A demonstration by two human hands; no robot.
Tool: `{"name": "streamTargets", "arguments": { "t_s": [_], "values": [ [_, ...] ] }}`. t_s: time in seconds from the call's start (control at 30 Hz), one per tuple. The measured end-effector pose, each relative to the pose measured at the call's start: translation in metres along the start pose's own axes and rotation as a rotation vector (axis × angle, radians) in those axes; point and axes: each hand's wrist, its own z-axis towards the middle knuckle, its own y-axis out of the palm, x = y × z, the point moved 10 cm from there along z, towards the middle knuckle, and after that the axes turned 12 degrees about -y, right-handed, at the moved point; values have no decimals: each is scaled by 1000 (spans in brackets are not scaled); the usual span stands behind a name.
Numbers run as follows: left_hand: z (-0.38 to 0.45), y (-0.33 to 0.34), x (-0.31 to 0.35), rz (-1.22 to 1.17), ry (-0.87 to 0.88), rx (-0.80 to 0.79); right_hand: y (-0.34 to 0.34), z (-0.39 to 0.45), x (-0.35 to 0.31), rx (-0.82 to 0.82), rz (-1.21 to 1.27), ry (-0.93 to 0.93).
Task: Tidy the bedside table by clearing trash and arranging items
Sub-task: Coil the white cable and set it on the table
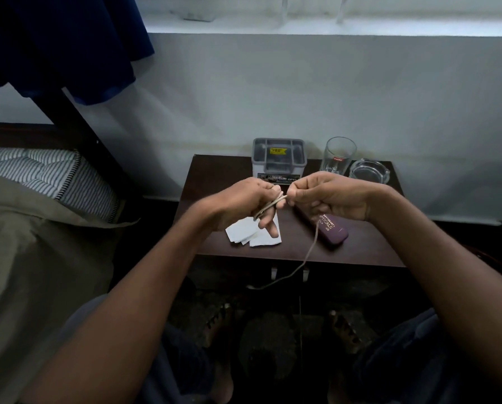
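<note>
Head view, and both hands are up over the bedside table [220,176], working a pale cord [309,255]: the left hand [244,202] has loops of it wound round its fingers and is clenched on the bundle, the right hand [328,196] pinches the running end just beside it, and the loose tail drops past the table's front edge toward the floor. So the cord looks mid-coil, not yet put down. On the table, white paper scraps [252,233] lie under the left hand near the front edge, looking like the trash, and they are uncleared. A purple spectacle case [328,228] sits askew beneath the right hand. At the table's back edge stand a grey plastic box [278,157], a drinking glass [340,154] and, at the far right corner, a glass ashtray [369,172], lined up already. My read: roughly midway, with paper, case and cord left to settle
</note>
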Motion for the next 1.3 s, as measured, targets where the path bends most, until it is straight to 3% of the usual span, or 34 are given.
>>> {"name": "streamTargets", "arguments": {
  "t_s": [0.17, 0.23, 0.3, 0.33, 0.4, 0.47, 0.53, 0.57, 0.67, 0.73, 0.83, 0.93, 1.0, 1.03, 1.1, 1.2, 1.3],
  "values": [
    [-39, 31, 23, -597, 25, -617, 9, 4, -11, -37, 209, -105],
    [-42, 24, 45, -830, 180, -643, 13, 7, -6, 3, 310, -110],
    [-30, 5, 54, -930, 373, -429, 30, 11, -1, -22, 317, -88],
    [-24, -7, 52, -853, 420, -214, 41, 12, 3, -68, 294, -67],
    [-21, -27, 49, -472, 438, 224, 62, 10, 11, -157, 235, -1],
    [-21, -30, 48, 64, 394, 564, 69, 7, 16, -193, 177, 54],
    [-15, -26, 39, 454, 250, 740, 63, 7, 14, -159, 109, 75],
    [-10, -28, 31, 542, 152, 753, 55, 7, 15, -123, 65, 84],
    [5, -36, 2, 491, -68, 586, 19, 6, 11, 9, -7, 64],
    [9, -36, -15, 215, -181, 399, -8, 4, -1, 151, -37, -27],
    [1, -4, -24, -283, -305, -25, -33, 2, -12, 343, -13, -147],
    [-17, 20, 7, -673, -172, -455, -22, 10, -5, 334, 101, -168],
    [-19, 12, 29, -901, -8, -544, -3, 15, 7, 268, 141, -87],
    [-13, 0, 33, -990, 80, -465, 9, 16, 12, 210, 127, -35],
    [-4, -34, 32, -1002, 255, -125, 35, 14, 18, 67, 81, 53],
    [-4, -60, 28, -618, 363, 343, 52, 7, 13, -44, 30, 109],
    [0, -45, 29, -94, 334, 478, 39, 7, 7, 18, -40, 104]
  ]
}}
